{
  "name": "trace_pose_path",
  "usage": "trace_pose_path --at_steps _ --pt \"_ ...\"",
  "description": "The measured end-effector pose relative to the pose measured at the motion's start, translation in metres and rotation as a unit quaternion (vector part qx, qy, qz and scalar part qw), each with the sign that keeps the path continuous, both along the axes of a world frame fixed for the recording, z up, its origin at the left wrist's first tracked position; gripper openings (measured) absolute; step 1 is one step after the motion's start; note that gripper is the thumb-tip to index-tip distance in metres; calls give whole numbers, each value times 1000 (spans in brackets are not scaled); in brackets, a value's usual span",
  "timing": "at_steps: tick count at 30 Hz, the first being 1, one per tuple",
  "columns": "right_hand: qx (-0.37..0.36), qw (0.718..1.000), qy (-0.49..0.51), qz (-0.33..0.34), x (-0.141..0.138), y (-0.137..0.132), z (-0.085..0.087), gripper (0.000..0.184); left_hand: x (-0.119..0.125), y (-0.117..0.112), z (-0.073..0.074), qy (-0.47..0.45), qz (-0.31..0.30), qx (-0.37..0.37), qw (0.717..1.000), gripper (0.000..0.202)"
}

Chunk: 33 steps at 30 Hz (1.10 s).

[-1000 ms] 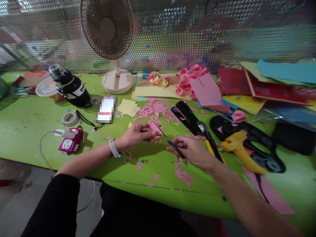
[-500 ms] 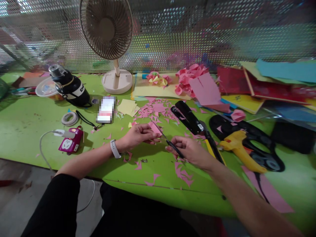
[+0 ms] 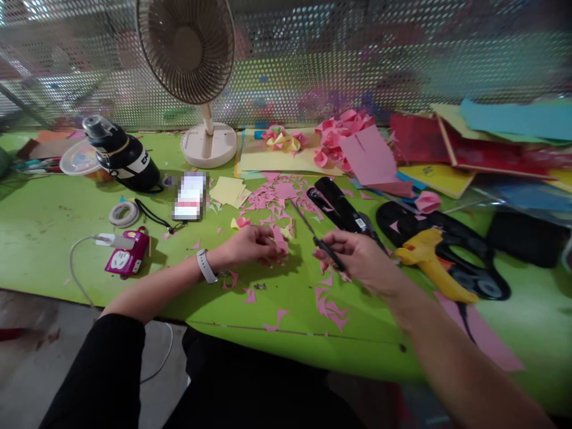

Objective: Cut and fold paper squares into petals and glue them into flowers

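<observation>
My left hand (image 3: pixel 254 245) pinches a small piece of pink paper (image 3: pixel 280 239) between thumb and fingers over the green table (image 3: pixel 179 298). To its right, my right hand (image 3: pixel 353 256) is closed around the black handles of a pair of scissors (image 3: pixel 328 249). The blades point up and to the left, apart from the paper. Beyond the hands lies a heap of pink paper scraps (image 3: pixel 263 196), and more pink offcuts (image 3: pixel 328 310) are scattered just below my right hand. A black stapler (image 3: pixel 337 205) rests behind my right hand.
A yellow glue gun (image 3: pixel 429 262) lies at the right on a black object. Pink folded paper (image 3: pixel 344 131) and coloured sheets (image 3: pixel 504 128) are piled at the back. A fan (image 3: pixel 209 146), black bottle (image 3: pixel 127 158), phone (image 3: pixel 190 196), tape roll (image 3: pixel 124 213) and purple socket block (image 3: pixel 128 253) stand left.
The scissors have moved right, away from the pink paper, and their blades now point more upward. My left hand has turned the paper slightly. The whole view has shifted a little.
</observation>
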State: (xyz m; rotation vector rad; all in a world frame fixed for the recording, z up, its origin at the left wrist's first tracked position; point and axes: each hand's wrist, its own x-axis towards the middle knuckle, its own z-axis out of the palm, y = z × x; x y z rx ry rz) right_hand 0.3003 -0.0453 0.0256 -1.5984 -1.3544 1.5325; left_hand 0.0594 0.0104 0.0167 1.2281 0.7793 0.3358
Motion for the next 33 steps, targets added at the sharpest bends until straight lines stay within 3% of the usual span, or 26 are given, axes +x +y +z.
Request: trace_pose_path --at_steps 3,6,8,11,18,23,28,33 --pt "106 984 -136 -36 9 7 -2 50 0 -5 1 74 -77 28 994 20" --pt "206 926 -313 -35 13 14 -9 40 1 -11 3 121 -108 67 984 20" --pt "203 896 -394 -34 14 18 -13 33 1 -13 6 147 -116 144 972 25" --pt "141 876 -459 -42 15 21 -19 29 1 -14 14 185 -119 256 942 36" --pt "113 878 -461 -60 13 26 -27 29 1 -16 17 231 -121 396 880 37" --pt "108 869 -481 -45 11 27 -21 38 -4 -11 22 291 -57 497 815 42" --pt "112 869 -482 -4 7 27 -10 17 -23 1 55 186 70 506 839 36" --pt "189 873 -449 25 -10 36 -5 18 -49 16 81 134 173 531 819 27"
